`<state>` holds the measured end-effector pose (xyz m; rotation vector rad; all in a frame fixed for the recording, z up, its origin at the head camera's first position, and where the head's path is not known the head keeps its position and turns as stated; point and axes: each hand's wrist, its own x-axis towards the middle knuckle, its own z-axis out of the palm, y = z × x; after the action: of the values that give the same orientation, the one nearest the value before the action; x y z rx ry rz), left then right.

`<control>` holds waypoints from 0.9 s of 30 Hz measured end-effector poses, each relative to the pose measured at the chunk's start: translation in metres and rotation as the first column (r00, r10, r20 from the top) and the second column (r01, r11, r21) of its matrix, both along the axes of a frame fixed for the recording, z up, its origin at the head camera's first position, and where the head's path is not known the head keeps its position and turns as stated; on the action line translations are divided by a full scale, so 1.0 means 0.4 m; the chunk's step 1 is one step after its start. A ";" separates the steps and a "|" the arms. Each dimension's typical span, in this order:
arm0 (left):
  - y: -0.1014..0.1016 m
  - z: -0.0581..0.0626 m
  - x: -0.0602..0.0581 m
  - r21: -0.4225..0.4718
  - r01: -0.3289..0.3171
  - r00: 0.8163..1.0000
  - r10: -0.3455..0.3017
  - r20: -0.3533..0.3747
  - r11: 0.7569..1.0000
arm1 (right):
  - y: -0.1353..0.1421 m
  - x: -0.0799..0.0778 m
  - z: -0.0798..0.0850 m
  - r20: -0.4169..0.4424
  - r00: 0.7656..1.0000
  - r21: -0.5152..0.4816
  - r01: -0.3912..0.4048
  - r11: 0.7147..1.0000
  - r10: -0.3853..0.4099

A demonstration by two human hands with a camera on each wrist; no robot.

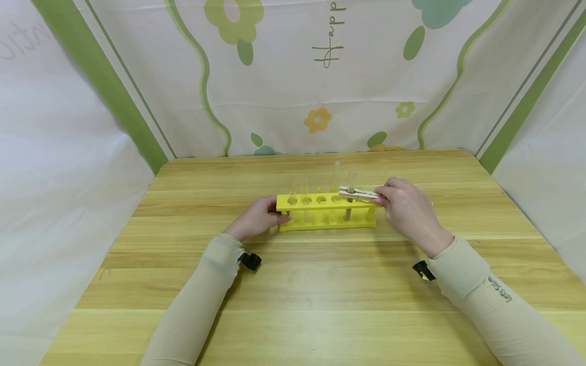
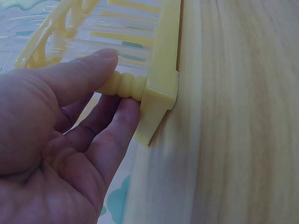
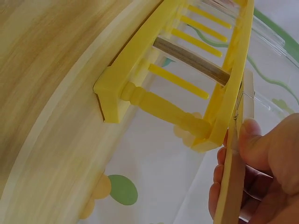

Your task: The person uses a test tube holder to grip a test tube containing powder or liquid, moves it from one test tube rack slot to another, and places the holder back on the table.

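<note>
A yellow test tube rack stands on the table. My left hand grips its left post between thumb and fingers. My right hand holds a wooden test tube clamp by its handle, just above the rack's right end. The clamp's jaws are around the upper part of a test tube with grey-brown contents, whose lower part is in the rack. Two clear test tubes stand in the left holes. Another clear tube rises farther right; its lower end is hard to make out.
The rack has yellow upright pegs along its back. The wooden table reaches to a white cloth backdrop printed with flowers and green lines. More white cloth hangs at both sides.
</note>
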<state>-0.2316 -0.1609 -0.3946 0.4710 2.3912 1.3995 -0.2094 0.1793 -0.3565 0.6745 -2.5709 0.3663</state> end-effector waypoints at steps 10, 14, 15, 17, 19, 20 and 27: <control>-0.013 -0.045 -0.029 0.004 0.003 1.000 -0.003 -0.002 1.000 | 0.001 0.000 -0.009 -0.019 1.000 -0.001 -0.005 1.000 0.005; -0.013 -0.047 -0.032 0.005 0.007 1.000 -0.007 -0.011 1.000 | 0.003 0.001 -0.009 -0.055 0.999 -0.013 -0.004 1.000 0.004; -0.013 -0.046 -0.031 0.005 0.008 1.000 -0.008 -0.014 1.000 | 0.003 0.001 -0.009 -0.063 0.998 -0.013 -0.005 1.000 0.004; -0.012 -0.044 -0.030 0.003 0.009 1.000 -0.009 -0.019 1.000 | 0.003 0.002 -0.006 -0.077 0.997 -0.013 -0.010 1.000 0.009; -0.012 -0.042 -0.029 0.004 0.012 1.000 -0.012 -0.022 1.000 | 0.003 0.001 -0.002 -0.088 0.996 -0.007 -0.011 1.000 0.010; -0.012 -0.041 -0.028 0.003 0.014 1.000 -0.014 -0.022 1.000 | 0.002 0.001 0.000 -0.091 0.996 -0.006 -0.010 1.000 0.010; -0.016 -0.041 -0.024 0.017 0.026 1.000 -0.026 -0.018 1.000 | 0.000 0.004 0.019 -0.107 0.994 -0.014 -0.009 1.000 0.008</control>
<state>-0.2412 -0.1673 -0.4112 0.5193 2.3798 1.4113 -0.2078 0.1795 -0.3489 0.6816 -2.4627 0.3421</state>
